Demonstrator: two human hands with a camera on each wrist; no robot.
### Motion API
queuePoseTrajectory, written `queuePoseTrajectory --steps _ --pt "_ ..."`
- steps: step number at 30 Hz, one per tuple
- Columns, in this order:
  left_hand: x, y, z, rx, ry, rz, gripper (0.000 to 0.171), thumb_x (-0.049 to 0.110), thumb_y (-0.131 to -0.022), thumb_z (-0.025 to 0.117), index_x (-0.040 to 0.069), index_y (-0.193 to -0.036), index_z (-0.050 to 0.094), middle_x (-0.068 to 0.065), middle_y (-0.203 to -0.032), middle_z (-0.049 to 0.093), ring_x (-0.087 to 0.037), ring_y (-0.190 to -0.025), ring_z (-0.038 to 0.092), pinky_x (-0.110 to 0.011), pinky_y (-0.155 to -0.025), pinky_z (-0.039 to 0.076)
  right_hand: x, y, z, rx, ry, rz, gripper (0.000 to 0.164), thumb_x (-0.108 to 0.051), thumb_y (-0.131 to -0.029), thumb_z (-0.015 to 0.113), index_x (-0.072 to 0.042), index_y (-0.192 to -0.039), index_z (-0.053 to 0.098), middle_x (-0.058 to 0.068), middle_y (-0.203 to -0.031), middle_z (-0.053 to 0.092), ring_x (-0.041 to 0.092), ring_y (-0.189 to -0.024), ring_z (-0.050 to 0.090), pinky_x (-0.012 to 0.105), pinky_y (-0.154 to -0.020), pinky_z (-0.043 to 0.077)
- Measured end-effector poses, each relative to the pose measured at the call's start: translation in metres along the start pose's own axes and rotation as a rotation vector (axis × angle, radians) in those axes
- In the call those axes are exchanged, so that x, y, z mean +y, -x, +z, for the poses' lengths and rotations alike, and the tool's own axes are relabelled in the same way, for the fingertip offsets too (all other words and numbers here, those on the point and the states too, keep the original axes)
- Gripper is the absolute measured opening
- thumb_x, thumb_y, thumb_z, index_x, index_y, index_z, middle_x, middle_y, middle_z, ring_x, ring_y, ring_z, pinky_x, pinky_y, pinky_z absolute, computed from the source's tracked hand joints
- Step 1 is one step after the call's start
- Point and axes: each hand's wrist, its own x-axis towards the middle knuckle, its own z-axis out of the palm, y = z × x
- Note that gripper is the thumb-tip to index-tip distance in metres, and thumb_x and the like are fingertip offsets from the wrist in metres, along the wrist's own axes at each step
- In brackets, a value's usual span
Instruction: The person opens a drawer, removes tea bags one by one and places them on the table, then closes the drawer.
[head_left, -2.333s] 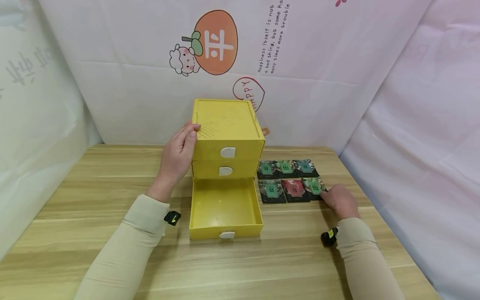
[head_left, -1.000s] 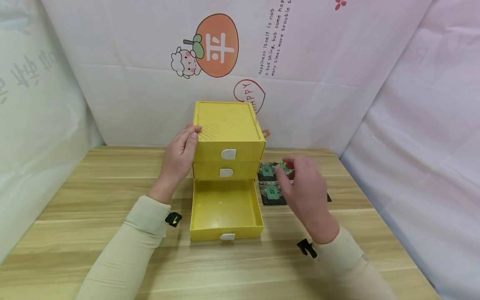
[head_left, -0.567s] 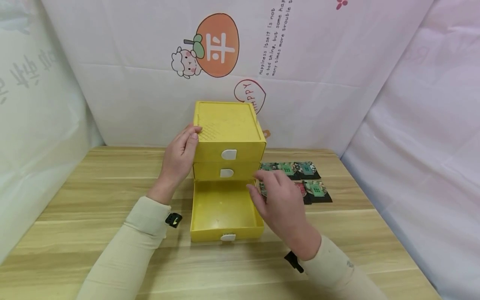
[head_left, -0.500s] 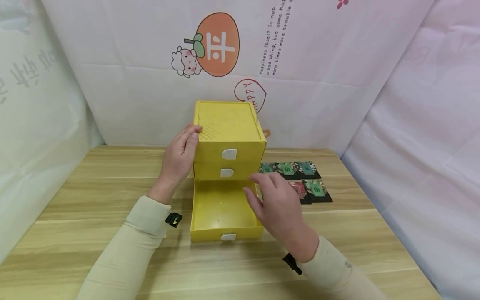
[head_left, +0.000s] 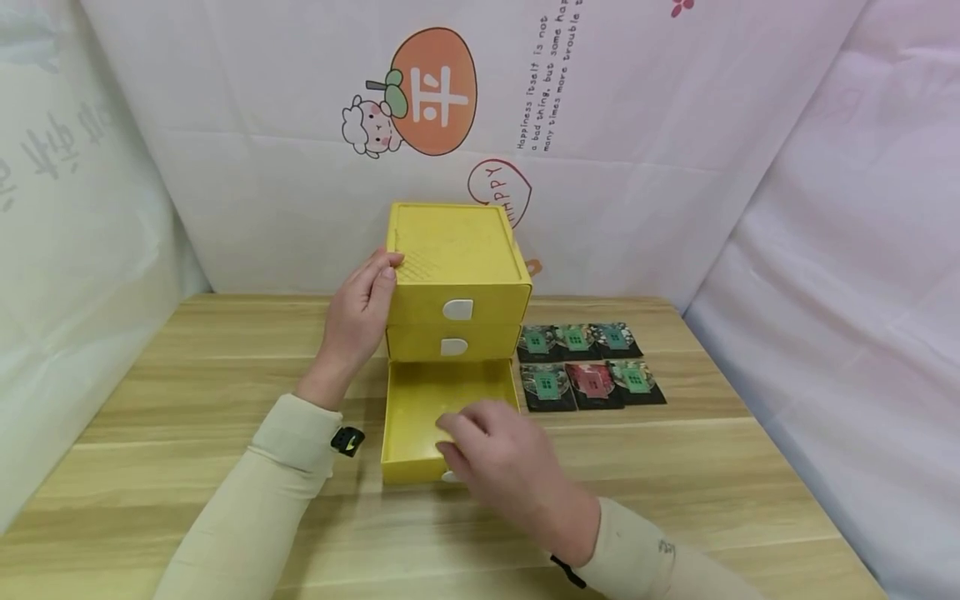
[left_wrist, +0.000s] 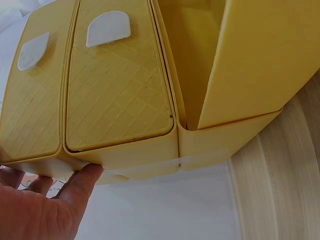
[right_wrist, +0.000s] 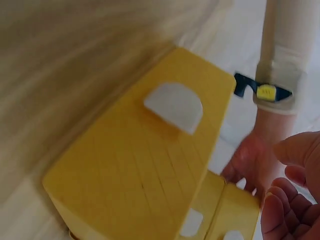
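Note:
A yellow drawer unit (head_left: pixel 459 242) with white tab handles stands in the middle of the table. Its bottom drawer (head_left: pixel 420 417) is pulled out, while the upper two are closed. My left hand (head_left: pixel 356 312) rests against the unit's upper left side, fingertips over the top edge; the left wrist view shows the thumb (left_wrist: pixel 82 187) touching the side wall. Above the front right part of the bottom drawer hovers my right hand (head_left: pixel 510 467), fingers loosely bent and holding nothing. It partly covers the drawer's white handle (right_wrist: pixel 175 106), which the right wrist view shows whole.
Several flat, dark square packets with green or red labels, such as the red one (head_left: pixel 594 383), lie in two rows right of the unit. Under everything is a wooden table (head_left: pixel 187 467). A printed white cloth (head_left: pixel 285 200) hangs behind, with more cloth at both sides.
My right hand has left the rightmost packet in the front row and moved left and nearer, to above the drawer front. The left hand stays on the unit.

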Motion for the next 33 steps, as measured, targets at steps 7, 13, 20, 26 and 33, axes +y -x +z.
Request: queuePoseTrajectory --steps 7,13,20,26,33 --pt "0.001 0.001 0.001 0.003 -0.001 -0.003 0.047 0.037 -0.114 0.038 0.013 -0.146 0.061 -0.004 -0.162 0.047 -0.016 -0.155 0.036 -0.047 -0.125 0.033 -0.018 0.015 0.01 -0.094 0.04 -0.128 0.024 -0.012 -0.107 0.049 -0.016 -0.101 0.071 -0.002 -0.09 0.068 0.011 -0.071 0.064 0.021 -0.058 0.056" --pt "0.001 0.0 0.001 0.013 0.003 0.007 0.046 0.035 -0.114 0.038 0.011 -0.145 0.061 -0.005 -0.16 0.05 -0.017 -0.154 0.037 -0.045 -0.125 0.033 -0.023 0.023 0.018 -0.101 0.135 -0.196 0.035 -0.007 -0.107 0.04 -0.018 -0.095 0.071 -0.002 -0.09 0.069 0.009 -0.067 0.063 0.018 -0.048 0.051" --pt "0.0 0.0 0.001 0.017 0.0 0.004 0.045 0.035 -0.114 0.038 0.011 -0.145 0.062 -0.005 -0.16 0.051 -0.016 -0.154 0.037 -0.045 -0.125 0.034 -0.024 0.026 0.022 -0.138 0.182 -0.191 0.033 -0.012 -0.11 0.041 -0.016 -0.096 0.071 -0.001 -0.09 0.072 0.01 -0.064 0.065 0.022 -0.046 0.052" --pt "0.0 0.001 0.001 0.014 -0.003 -0.003 0.046 0.036 -0.114 0.038 0.012 -0.145 0.061 -0.004 -0.161 0.049 -0.016 -0.154 0.036 -0.046 -0.124 0.034 -0.025 0.027 0.022 -0.23 0.206 -0.193 0.03 -0.012 -0.107 0.044 -0.016 -0.097 0.072 -0.001 -0.084 0.07 0.009 -0.06 0.062 0.023 -0.044 0.05" --pt "0.0 0.001 0.002 0.011 -0.002 -0.003 0.046 0.036 -0.114 0.038 0.013 -0.146 0.061 -0.004 -0.161 0.049 -0.016 -0.154 0.036 -0.047 -0.124 0.034 -0.025 0.027 0.021 -0.34 0.238 -0.184 0.01 -0.01 -0.097 0.066 -0.018 -0.097 0.073 -0.002 -0.084 0.07 0.009 -0.065 0.064 0.024 -0.049 0.053"
